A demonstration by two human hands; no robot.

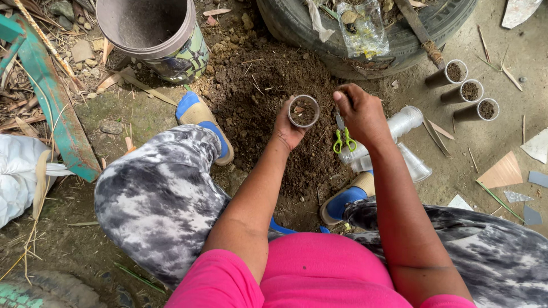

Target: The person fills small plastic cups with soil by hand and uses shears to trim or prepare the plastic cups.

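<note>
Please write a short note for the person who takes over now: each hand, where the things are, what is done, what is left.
Left hand: holds a clear cup partly filled with soil, over the soil pile.
Right hand: closed beside the cup; what it grips cannot be told.
Green scissors lie under it, by empty cups.
Done: three filled cups on the right.
Left: this cup and the empty ones.

A large bucket (pixel 149 34) w/ camouflage-patterned side is seen at top left, beside a teal board (pixel 54 102). An old tyre (pixel 365 34) is set at top, w/ a clear plastic bag (pixel 361 25) on it. Three soil-filled cups (pixel 471 91) are laid in a row at right. A white sack (pixel 17 177) is seen at left edge.
</note>
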